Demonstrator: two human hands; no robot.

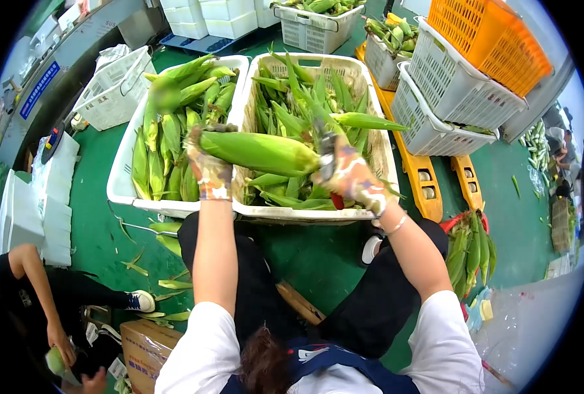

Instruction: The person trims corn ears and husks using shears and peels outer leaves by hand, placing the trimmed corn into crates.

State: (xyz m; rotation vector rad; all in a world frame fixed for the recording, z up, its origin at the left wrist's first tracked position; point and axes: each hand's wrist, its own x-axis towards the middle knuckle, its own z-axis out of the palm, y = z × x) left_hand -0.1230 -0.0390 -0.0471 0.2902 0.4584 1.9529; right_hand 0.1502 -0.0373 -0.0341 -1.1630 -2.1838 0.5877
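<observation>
An ear of corn (262,151) in its green husk lies level in front of me. My left hand (211,167), in a camouflage-patterned glove, is closed around its left end. My right hand (352,174), gloved alike, grips a dark-headed hand tool (328,152) that looks like pruning shears, with a bit of red showing below the fingers. The tool's head is at the corn's right end; blur hides whether it touches. Below is a white crate (384,164) with cut husk leaves and tips. To the left, another white crate (121,180) holds whole ears in husk.
A co-worker (29,282) sits at lower left holding an ear. Stacked white crates (453,72) and an orange crate (489,39) stand at right beside a yellow pallet jack (426,190). Corn fills a red container (453,223). Husk scraps (174,284) litter the green floor.
</observation>
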